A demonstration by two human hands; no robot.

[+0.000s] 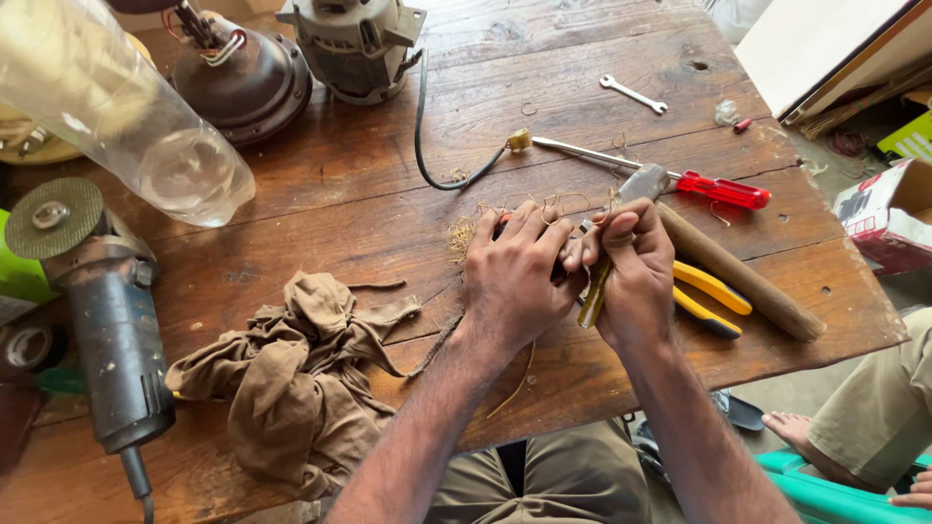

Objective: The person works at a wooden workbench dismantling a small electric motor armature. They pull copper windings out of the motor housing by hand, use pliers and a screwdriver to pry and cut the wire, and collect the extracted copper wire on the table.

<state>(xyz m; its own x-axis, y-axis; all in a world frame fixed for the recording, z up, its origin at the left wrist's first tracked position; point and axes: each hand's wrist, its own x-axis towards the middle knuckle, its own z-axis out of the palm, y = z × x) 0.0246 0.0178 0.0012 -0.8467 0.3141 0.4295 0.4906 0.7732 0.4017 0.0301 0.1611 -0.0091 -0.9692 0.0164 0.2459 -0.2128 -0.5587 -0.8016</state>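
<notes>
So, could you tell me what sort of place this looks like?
Probably a small electrical repair workshop: a worn wooden workbench carries an angle grinder, an electric motor and a red-handled screwdriver.

a repair workshop, by the look of the scarred wooden workbench (388, 209) crowded with tools: an angle grinder (92, 301) at one edge, a red-handled screwdriver (670, 175), yellow-handled pliers (709, 296), a small spanner (633, 94) and a hammer with a wooden handle (738, 272). two bare electric motors (291, 58) sit at the far side, with a grimy brown rag (291, 378) and stray copper wire strands (466, 233) lying about.
</notes>
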